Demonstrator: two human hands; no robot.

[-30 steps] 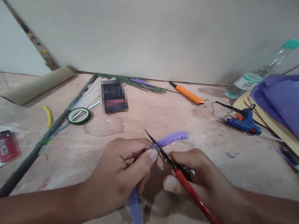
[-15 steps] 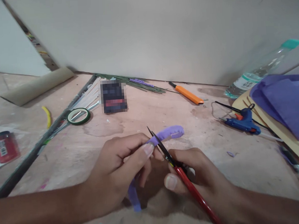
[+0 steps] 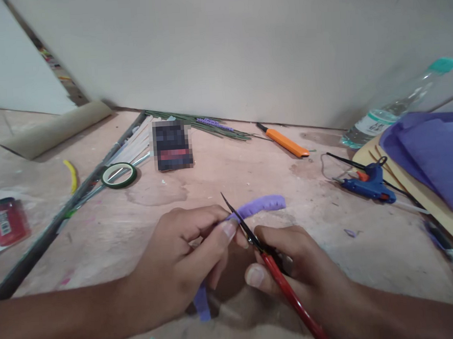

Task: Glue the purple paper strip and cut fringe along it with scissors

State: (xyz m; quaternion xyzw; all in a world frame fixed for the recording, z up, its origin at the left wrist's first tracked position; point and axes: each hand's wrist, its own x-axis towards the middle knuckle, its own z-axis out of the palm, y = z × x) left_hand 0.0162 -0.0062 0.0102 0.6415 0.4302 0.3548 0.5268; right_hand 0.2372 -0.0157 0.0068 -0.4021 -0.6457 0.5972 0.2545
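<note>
A narrow purple strip [image 3: 265,204], with small cuts along its edge, is pinched between the thumb and fingers of my left hand [image 3: 189,253]. Its tail hangs down below that hand, and the stretch in between is hidden by the fingers. My right hand [image 3: 301,267] is closed round a pair of scissors [image 3: 283,278] with red handles and dark blades. The blades cross the strip just right of my left thumb and look nearly closed. Part of the handles is hidden in my right palm.
Around lie a green tape roll [image 3: 119,175], an orange cutter knife [image 3: 287,142], a blue glue gun [image 3: 369,184], a water bottle [image 3: 387,111], purple sheets [image 3: 436,156], green stems [image 3: 208,128], a red lighter [image 3: 9,223] and a cardboard tube [image 3: 57,129]. A white panel [image 3: 222,47] stands behind.
The scissor blades have come closer together over the strip. The strip's free end has swung slightly right and lies straighter. Both hands stay nearly in place.
</note>
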